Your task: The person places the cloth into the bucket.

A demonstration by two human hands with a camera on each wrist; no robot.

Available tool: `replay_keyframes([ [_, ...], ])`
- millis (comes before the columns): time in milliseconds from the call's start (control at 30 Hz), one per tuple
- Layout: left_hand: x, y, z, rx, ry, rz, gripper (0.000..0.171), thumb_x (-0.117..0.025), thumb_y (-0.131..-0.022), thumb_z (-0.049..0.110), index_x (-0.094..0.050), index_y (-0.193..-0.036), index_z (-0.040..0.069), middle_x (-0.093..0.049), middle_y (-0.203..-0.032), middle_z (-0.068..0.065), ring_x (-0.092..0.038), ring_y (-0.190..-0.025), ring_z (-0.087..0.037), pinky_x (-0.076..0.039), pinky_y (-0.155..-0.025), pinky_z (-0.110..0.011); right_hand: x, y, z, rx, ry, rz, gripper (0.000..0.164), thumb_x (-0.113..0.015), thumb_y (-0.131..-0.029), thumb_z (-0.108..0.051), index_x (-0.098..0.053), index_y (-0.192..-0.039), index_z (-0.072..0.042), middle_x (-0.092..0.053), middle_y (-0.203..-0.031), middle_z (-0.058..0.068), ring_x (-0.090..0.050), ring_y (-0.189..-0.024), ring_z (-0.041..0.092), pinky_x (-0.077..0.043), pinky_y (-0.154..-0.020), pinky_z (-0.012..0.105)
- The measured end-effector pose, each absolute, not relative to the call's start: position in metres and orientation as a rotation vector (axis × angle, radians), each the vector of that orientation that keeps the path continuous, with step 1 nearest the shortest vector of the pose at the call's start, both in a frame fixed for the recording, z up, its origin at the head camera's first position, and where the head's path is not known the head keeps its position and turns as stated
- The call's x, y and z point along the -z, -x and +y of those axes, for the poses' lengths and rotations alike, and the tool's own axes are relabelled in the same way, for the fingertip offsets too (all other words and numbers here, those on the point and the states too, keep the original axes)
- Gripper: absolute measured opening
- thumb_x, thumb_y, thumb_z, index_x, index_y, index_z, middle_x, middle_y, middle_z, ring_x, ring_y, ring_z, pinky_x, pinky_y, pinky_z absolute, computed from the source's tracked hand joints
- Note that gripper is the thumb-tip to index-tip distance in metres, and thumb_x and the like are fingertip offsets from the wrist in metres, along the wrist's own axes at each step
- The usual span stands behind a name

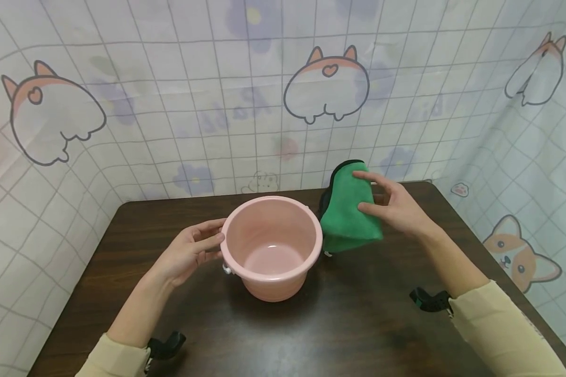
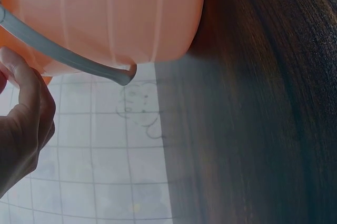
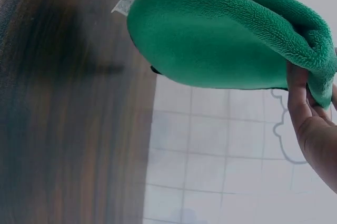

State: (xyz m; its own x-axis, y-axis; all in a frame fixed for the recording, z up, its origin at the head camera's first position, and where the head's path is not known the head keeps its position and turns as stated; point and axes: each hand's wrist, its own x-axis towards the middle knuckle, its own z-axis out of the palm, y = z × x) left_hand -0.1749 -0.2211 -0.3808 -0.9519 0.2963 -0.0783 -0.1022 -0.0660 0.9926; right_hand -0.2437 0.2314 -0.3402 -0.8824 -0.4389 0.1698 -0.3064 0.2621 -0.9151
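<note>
A pink plastic bucket stands upright on the dark wooden table, and its inside shows bare. At its left rim my left hand grips the edge, thumb on the rim and fingers below. The left wrist view shows the grey bucket handle hanging down the outer wall. To the right of the bucket, my right hand pinches the upper part of a folded green towel with dark edging. Its lower end hangs beside the bucket's right rim. In the right wrist view a white label sticks out from the towel.
A white gridded curtain with dog drawings closes off the back and both sides of the table. Black wrist straps are on both forearms, below cream sleeves.
</note>
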Motion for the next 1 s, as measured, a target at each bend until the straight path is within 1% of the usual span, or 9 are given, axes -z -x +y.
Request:
replay_keyframes([
  [233,0.382,0.176,-0.22,-2.125,-0.219,1.905,0.053,-0.062,-0.103,0.006,-0.041,-0.15,-0.009,-0.057,-0.128,-0.014,-0.065,-0.096,-0.014,-0.059,-0.085,-0.031,0.328,0.238,0.231,1.673,0.673,2.488,0.069,-0.07,-0.1,-0.013,-0.039,-0.16,-0.023,-0.044,-0.153,0.015,-0.06,-0.124,0.031,-0.06,-0.082,0.035],
  [333,0.382,0.177,-0.221,-2.137,-0.228,1.894,0.053,-0.062,-0.104,0.006,-0.041,-0.15,-0.009,-0.058,-0.126,-0.012,-0.065,-0.096,-0.013,-0.059,-0.084,-0.03,0.322,0.237,0.231,1.675,0.675,2.504,0.069,-0.07,-0.1,-0.015,-0.039,-0.16,-0.025,-0.047,-0.15,0.015,-0.063,-0.121,0.024,-0.059,-0.082,0.034],
  [400,0.382,0.177,-0.222,-2.132,-0.231,1.894,0.053,-0.061,-0.104,0.006,-0.041,-0.15,-0.009,-0.058,-0.126,-0.011,-0.065,-0.095,-0.013,-0.059,-0.084,-0.03,0.32,0.237,0.231,1.683,0.667,2.506,0.069,-0.071,-0.1,-0.015,-0.039,-0.16,-0.026,-0.052,-0.145,0.017,-0.066,-0.115,0.019,-0.06,-0.08,0.034],
  [500,0.383,0.178,-0.223,-2.119,-0.223,1.894,0.053,-0.061,-0.104,0.006,-0.041,-0.151,-0.007,-0.058,-0.127,-0.01,-0.065,-0.096,-0.013,-0.059,-0.084,-0.032,0.316,0.235,0.232,1.716,0.645,2.494,0.069,-0.071,-0.099,-0.016,-0.039,-0.16,-0.027,-0.058,-0.137,0.02,-0.069,-0.108,0.017,-0.06,-0.078,0.035],
  [567,0.384,0.178,-0.223,-2.112,-0.215,1.896,0.054,-0.061,-0.104,0.007,-0.041,-0.152,-0.006,-0.058,-0.127,-0.01,-0.065,-0.095,-0.013,-0.059,-0.084,-0.032,0.314,0.235,0.232,1.739,0.644,2.486,0.069,-0.071,-0.1,-0.016,-0.039,-0.16,-0.026,-0.055,-0.142,0.018,-0.069,-0.108,0.017,-0.06,-0.077,0.035],
  [667,0.383,0.179,-0.223,-2.113,-0.22,1.894,0.054,-0.061,-0.104,0.008,-0.04,-0.152,-0.005,-0.057,-0.129,-0.01,-0.065,-0.096,-0.013,-0.059,-0.084,-0.032,0.309,0.235,0.23,1.779,0.643,2.474,0.067,-0.07,-0.1,-0.015,-0.04,-0.159,-0.026,-0.042,-0.153,0.009,-0.068,-0.11,0.016,-0.06,-0.077,0.033],
  [733,0.383,0.179,-0.223,-2.114,-0.228,1.892,0.054,-0.061,-0.104,0.008,-0.04,-0.152,-0.005,-0.057,-0.13,-0.011,-0.065,-0.096,-0.013,-0.059,-0.084,-0.031,0.307,0.236,0.228,1.798,0.642,2.47,0.067,-0.07,-0.1,-0.014,-0.04,-0.159,-0.025,-0.035,-0.157,0.004,-0.067,-0.113,0.015,-0.059,-0.078,0.032],
  [833,0.383,0.179,-0.222,-2.113,-0.227,1.889,0.054,-0.061,-0.104,0.008,-0.04,-0.153,-0.005,-0.057,-0.13,-0.011,-0.065,-0.096,-0.014,-0.059,-0.084,-0.031,0.302,0.236,0.225,1.833,0.625,2.454,0.067,-0.07,-0.099,-0.013,-0.042,-0.158,-0.027,-0.039,-0.154,0.005,-0.067,-0.112,0.016,-0.059,-0.078,0.032],
  [1000,0.384,0.178,-0.222,-2.113,-0.22,1.889,0.054,-0.062,-0.104,0.008,-0.04,-0.152,-0.005,-0.057,-0.132,-0.012,-0.066,-0.098,-0.015,-0.059,-0.085,-0.032,0.294,0.235,0.222,1.882,0.674,2.449,0.066,-0.068,-0.1,-0.012,-0.042,-0.158,-0.026,-0.038,-0.155,0.003,-0.067,-0.111,0.018,-0.059,-0.077,0.031],
])
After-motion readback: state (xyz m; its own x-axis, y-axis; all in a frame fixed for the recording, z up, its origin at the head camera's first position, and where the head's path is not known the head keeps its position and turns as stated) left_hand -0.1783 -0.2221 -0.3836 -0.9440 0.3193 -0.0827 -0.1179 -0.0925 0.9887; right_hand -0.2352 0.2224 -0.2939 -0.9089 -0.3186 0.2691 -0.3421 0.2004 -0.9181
